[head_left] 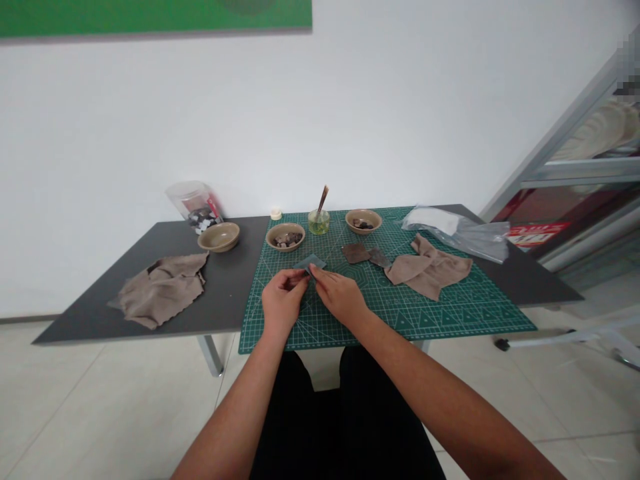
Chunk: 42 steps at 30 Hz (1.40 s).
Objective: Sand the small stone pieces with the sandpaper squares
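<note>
In front of me, over the green cutting mat [360, 307], both my hands meet at a small blue-grey square of sandpaper [311, 261]. My left hand [283, 300] is closed, its thumb and fingers pinched at the near left edge of the square. The fingers of my right hand [341, 295] are pressed together on its right side. Whether a small piece lies between the fingertips is hidden. Just beyond to the right lie a brown sandpaper square [355, 253] and a dark grey sandpaper piece [379, 257].
Bowls of small dark pieces [285, 247] [363, 230] flank a glass jar [319, 225] holding thin sticks. Left are another bowl [219, 239], a plastic tub [194, 203] and a brown cloth [163, 290]. Right are a second cloth [430, 268] and a plastic bag [460, 233].
</note>
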Each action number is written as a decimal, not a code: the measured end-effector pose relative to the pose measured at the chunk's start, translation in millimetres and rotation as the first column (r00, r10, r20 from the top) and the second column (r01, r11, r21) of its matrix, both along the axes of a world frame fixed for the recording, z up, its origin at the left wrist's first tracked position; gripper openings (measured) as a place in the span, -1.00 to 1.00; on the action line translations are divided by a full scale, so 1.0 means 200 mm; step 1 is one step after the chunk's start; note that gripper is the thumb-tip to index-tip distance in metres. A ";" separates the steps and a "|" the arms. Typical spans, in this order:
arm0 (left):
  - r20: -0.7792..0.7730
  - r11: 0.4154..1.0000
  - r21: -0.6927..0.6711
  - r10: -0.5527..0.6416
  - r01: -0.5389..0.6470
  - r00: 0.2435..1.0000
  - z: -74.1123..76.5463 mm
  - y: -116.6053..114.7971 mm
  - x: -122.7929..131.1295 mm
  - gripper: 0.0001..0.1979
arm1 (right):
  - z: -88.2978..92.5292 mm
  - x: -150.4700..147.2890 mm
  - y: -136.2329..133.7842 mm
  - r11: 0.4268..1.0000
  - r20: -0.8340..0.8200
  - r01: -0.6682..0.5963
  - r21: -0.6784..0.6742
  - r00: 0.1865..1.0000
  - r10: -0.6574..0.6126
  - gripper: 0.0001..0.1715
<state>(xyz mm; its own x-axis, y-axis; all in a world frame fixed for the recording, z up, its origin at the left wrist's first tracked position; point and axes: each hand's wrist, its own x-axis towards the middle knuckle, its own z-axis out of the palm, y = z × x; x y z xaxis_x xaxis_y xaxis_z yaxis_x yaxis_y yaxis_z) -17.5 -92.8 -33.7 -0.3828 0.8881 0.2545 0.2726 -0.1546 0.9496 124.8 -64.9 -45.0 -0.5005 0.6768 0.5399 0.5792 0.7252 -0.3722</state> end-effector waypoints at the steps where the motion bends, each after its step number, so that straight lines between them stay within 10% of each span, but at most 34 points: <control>1: 0.022 1.000 0.005 -0.009 0.008 1.000 0.00 0.00 0.00 -0.85 | 0.00 0.00 0.00 1.000 -0.009 0.009 -0.011 1.000 -0.009 -0.47; 26: -0.050 0.984 0.176 -0.022 0.030 0.999 -0.03 0.00 -0.01 -0.84 | 0.02 0.02 -0.01 0.971 -0.213 0.163 -0.176 0.956 -0.200 -0.59; 31: 0.052 0.997 0.033 -0.068 0.066 0.996 -0.01 0.00 0.00 -0.77 | 0.02 0.02 -0.01 0.991 -0.214 0.083 -0.103 0.971 -0.103 -0.54; 36: -0.165 1.000 0.008 -0.012 0.014 0.986 0.01 -0.02 0.01 -0.95 | 0.02 0.00 -0.02 0.996 -0.060 -0.081 0.031 0.995 0.083 -0.52; 42: -0.194 1.000 0.012 -0.009 0.011 0.981 0.01 -0.03 0.02 -0.87 | 0.00 0.00 -0.02 0.999 -0.040 -0.039 -0.003 0.998 0.039 -0.49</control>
